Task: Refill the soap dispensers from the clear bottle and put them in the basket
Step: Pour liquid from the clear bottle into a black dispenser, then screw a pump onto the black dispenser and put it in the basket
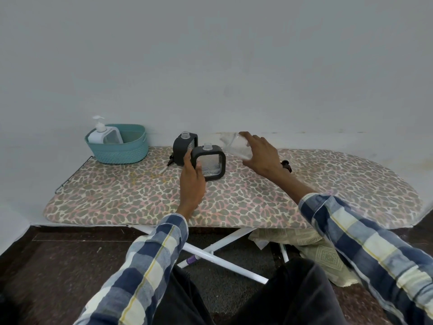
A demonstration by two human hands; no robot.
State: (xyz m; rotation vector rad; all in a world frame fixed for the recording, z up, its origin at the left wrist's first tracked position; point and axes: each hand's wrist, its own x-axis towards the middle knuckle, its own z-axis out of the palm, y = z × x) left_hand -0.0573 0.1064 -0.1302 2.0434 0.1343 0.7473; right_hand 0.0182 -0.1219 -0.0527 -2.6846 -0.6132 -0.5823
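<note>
My left hand [192, 178] grips the left side of a black square soap dispenser [209, 164] that stands on the ironing board with its neck uncapped. My right hand [260, 153] holds the clear bottle [235, 144], tilted with its mouth pointing left, up and to the right of that dispenser's neck. A second black dispenser [184, 147], also uncapped, stands just behind the first. A white dispenser [104, 136] with its pump on sits inside the teal basket [121, 153] at the board's back left.
The ironing board [234, 198] has a leopard-print cover and stands against a pale wall. A black pump head [170, 160] lies left of the dispensers; another black pump [287, 165] lies behind my right wrist. Folded cloth [304, 240] lies under the board.
</note>
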